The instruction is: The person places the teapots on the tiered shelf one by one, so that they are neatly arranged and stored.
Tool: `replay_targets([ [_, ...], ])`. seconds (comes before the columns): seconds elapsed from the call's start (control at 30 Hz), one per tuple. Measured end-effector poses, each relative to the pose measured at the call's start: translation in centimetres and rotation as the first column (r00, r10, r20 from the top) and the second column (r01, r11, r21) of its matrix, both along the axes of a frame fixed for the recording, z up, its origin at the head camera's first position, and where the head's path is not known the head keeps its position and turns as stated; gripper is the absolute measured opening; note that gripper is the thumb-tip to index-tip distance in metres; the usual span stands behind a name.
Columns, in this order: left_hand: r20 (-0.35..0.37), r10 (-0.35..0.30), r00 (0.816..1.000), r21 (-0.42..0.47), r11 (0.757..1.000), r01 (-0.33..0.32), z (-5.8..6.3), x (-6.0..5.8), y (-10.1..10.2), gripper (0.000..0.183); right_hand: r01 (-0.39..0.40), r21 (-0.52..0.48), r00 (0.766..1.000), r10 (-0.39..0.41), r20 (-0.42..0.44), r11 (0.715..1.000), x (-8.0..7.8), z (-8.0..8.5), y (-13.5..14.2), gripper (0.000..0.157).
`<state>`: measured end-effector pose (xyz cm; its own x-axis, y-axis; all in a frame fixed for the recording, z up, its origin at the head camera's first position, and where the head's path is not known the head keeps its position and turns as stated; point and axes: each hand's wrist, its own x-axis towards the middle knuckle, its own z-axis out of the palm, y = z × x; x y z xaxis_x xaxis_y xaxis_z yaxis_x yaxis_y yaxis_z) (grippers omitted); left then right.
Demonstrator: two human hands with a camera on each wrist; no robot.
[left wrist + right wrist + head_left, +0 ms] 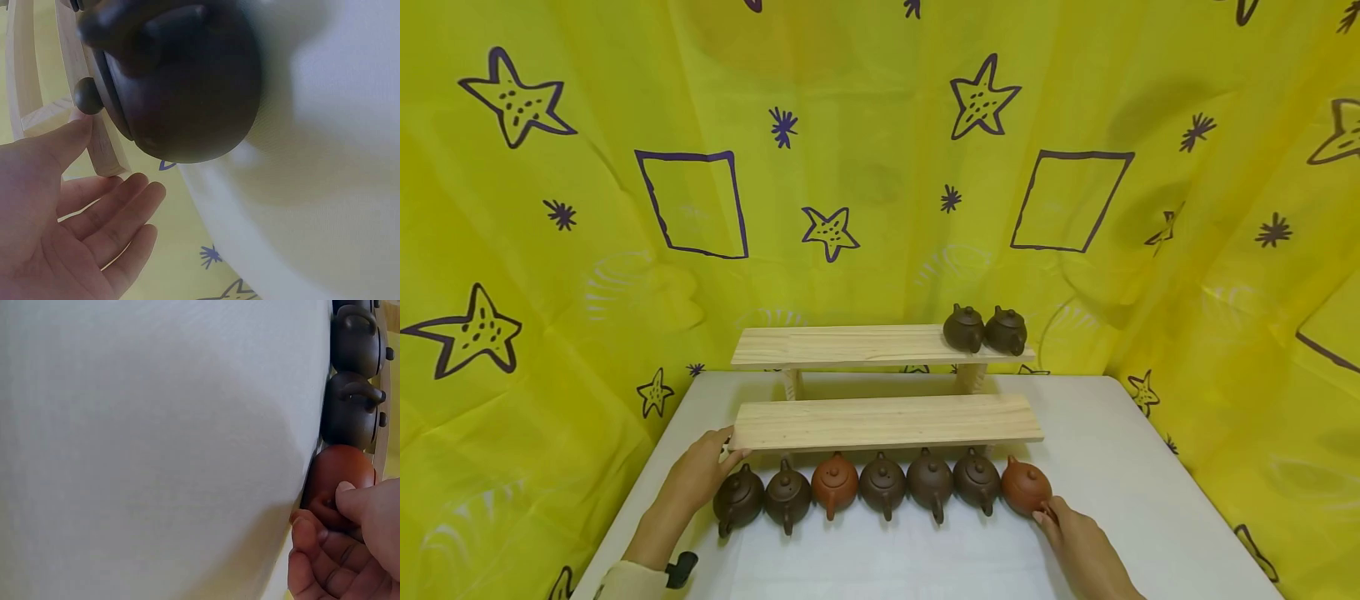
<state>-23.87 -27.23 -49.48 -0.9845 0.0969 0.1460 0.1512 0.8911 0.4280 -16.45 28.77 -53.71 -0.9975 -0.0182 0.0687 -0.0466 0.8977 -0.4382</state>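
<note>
My right hand (pixel 1082 546) pinches the handle of a reddish-brown clay teapot (pixel 1026 485) at the right end of a row on the white table. In the right wrist view, the thumb and curled fingers meet at that handle (pixel 322 509). My left hand (pixel 696 471) is at the left end of the lower wooden shelf (pixel 887 422). Its thumb touches the board's front and its loosely extended fingers lie by the board's end, as the left wrist view shows. Just beside it stands a dark brown teapot (pixel 194 87), the leftmost of the row.
Between the end teapots stand several dark brown teapots (pixel 930 479) and another reddish one (pixel 834 482), close in front of the lower shelf. Two dark teapots (pixel 1005 331) sit at the right of the upper shelf (pixel 850 343). A yellow patterned curtain (pixel 880 167) surrounds the white table (pixel 1120 467).
</note>
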Motion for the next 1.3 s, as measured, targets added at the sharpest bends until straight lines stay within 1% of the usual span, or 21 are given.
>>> replay_targets([
  [0.2,-0.009,-0.005,1.0,0.003,1.0,0.006,0.1,0.1,-0.1,0.055,0.009,-0.002,1.0,-0.009,0.014,1.0,-0.1,-0.1,-0.1,0.016],
  [0.4,-0.008,-0.002,1.0,0.006,1.0,0.002,0.0,0.1,-0.1,0.055,0.012,-0.015,1.0,-0.011,0.015,1.0,-0.1,-0.4,-0.1,0.014],
  [0.7,-0.007,-0.001,1.0,0.008,1.0,0.001,-0.1,0.1,-0.1,0.055,0.001,-0.054,0.995,-0.006,-0.101,0.999,0.4,-0.7,0.1,0.01],
  [0.83,-0.013,-0.003,1.0,0.013,1.0,0.003,-0.1,0.1,-0.1,0.055,-0.007,-0.058,0.989,-0.001,-0.15,0.998,0.6,-0.6,0.1,0.013],
  [0.9,-0.009,-0.004,1.0,0.012,1.0,0.004,-0.1,0.1,-0.1,0.055,-0.014,-0.052,0.983,0.004,-0.186,0.999,0.7,-0.5,0.1,0.016],
  [0.97,-0.005,-0.004,1.0,0.008,1.0,0.004,0.0,0.0,-0.2,0.056,-0.022,-0.041,0.972,0.012,-0.236,0.999,0.7,-0.4,0.1,0.021],
  [1.03,-0.002,-0.005,1.0,0.004,1.0,0.005,0.0,0.0,-0.2,0.056,-0.038,-0.035,0.954,0.025,-0.299,0.999,0.8,-0.2,0.0,0.026],
  [1.1,-0.001,-0.004,1.0,0.0,1.0,0.004,0.0,0.0,-0.2,0.056,-0.056,-0.031,0.931,0.041,-0.362,0.998,0.8,0.2,-0.3,0.03],
  [1.2,-0.001,-0.005,1.0,0.0,1.0,0.005,0.1,0.1,-0.1,0.056,-0.068,-0.027,0.906,0.05,-0.42,0.997,0.8,1.3,-0.8,0.033],
  [1.3,0.001,-0.006,1.0,0.001,1.0,0.006,0.2,0.1,-0.1,0.055,-0.077,-0.045,0.906,0.052,-0.42,0.996,0.6,2.8,-1.4,0.031],
])
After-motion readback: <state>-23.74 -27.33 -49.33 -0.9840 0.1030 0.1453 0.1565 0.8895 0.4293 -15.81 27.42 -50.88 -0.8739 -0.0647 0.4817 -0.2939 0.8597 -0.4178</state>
